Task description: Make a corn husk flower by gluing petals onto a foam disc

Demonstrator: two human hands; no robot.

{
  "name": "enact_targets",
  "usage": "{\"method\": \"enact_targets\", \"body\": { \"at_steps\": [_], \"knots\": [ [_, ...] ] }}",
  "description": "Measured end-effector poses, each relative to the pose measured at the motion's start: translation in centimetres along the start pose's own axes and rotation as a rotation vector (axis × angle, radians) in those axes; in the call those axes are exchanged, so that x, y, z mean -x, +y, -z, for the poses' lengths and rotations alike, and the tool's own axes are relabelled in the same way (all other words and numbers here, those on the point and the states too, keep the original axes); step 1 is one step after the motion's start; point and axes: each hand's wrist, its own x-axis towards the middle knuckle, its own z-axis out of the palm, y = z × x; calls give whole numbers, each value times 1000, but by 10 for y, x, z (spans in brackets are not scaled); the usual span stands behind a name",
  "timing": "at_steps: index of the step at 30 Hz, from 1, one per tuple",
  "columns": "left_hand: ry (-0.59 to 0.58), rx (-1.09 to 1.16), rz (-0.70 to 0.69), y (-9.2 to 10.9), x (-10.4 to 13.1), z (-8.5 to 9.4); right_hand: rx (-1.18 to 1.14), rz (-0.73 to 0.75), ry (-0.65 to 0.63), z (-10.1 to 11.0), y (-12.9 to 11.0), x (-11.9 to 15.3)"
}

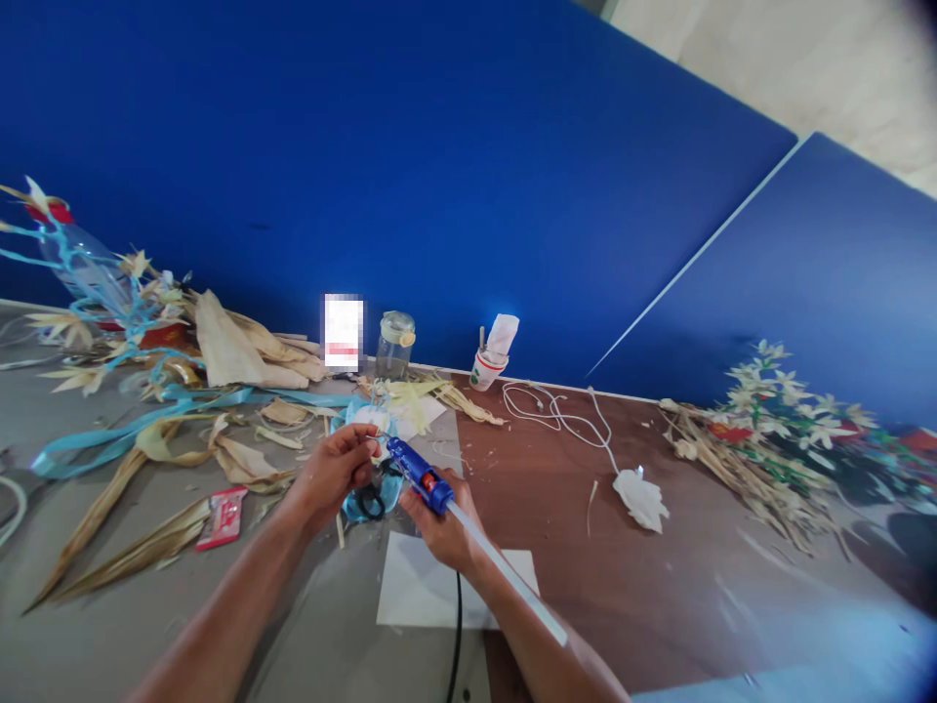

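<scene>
My right hand [445,517] is wrapped round a blue glue gun [420,475], with a long pale glue stick [509,571] sticking out of its back over my forearm. The gun's tip points up and left, close to the fingertips of my left hand [341,469]. Those fingers are pinched together on something thin that is too small to make out. Light blue material [362,503] and black scissor handles [372,506] lie beneath the hands, partly hidden by them. A white sheet [417,586] lies flat below, with the gun's black cord crossing it.
Dried husks [234,342], a blue ribbon [95,451] and a red packet [222,517] lie left. Behind stand a glass jar [395,347] and a paper cup [487,371]. A white cable [556,415], crumpled tissue [640,500] and husk flowers [783,391] are on the right.
</scene>
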Motion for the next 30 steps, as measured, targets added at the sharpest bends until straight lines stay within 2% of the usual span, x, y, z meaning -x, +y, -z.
{"method": "enact_targets", "body": {
  "at_steps": [10, 15, 19, 21, 25, 30],
  "knots": [
    [-15, 20, -16, -4, -3, 6, -188, 63, -48, 13, 4, 0],
    [-36, 68, 1, -8, -7, 12, 3, 155, -9, 20, 6, -5],
    [-26, 76, -3, -7, -7, 12, 242, 135, -13, 26, 20, -10],
    [-17, 72, -10, -6, -6, 10, 389, 98, -60, 34, 29, -14],
    [3, 60, -11, -5, -5, 8, 656, 29, -257, 52, 44, -17],
    [-5, 57, -2, -8, -6, 10, 682, -21, -422, 61, 59, -7]
  ]
}}
